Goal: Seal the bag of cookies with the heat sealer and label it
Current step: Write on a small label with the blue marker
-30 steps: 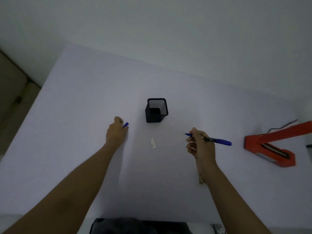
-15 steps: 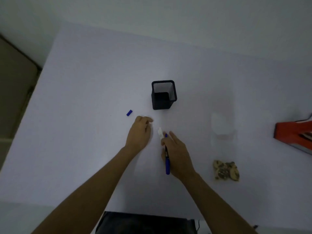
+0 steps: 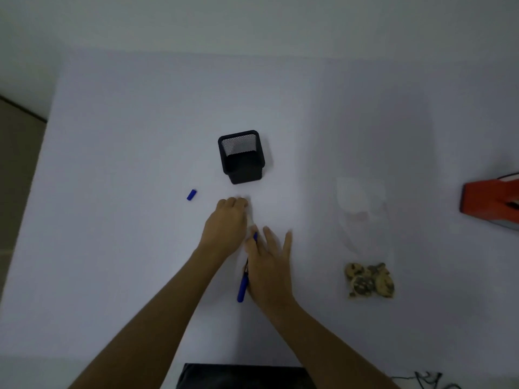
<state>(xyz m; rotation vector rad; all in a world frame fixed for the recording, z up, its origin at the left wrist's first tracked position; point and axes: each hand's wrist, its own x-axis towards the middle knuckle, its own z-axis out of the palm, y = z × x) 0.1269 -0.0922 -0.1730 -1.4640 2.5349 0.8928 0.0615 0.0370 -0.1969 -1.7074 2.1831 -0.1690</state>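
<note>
Head view, reading from my left across. A pen cap (image 3: 191, 195) lies loose on the table (image 3: 118, 248), just left of and beyond my left hand (image 3: 226, 228). That hand has its fingers curled down on a small white label (image 3: 249, 220); whether it pinches the label or only presses it I cannot tell. Straight beyond it stands a black mesh pen holder (image 3: 242, 155), which looks empty. My right hand (image 3: 269, 265) sits just beside the left, thumb side gripping a blue pen (image 3: 243, 284) with the tip toward the label, the other fingers spread.

Off to the right of my right hand lies the clear bag (image 3: 362, 209), flat, with the cookies (image 3: 369, 279) bunched at its near end. Farther right, at the frame edge, is the red heat sealer (image 3: 488, 200); I cannot see whether the bag mouth is sealed.

My worries: the label is tiny, so it may skid or curl under the pen if my left hand eases. The uncapped tip could smear the table. The loose cap could roll off.
</note>
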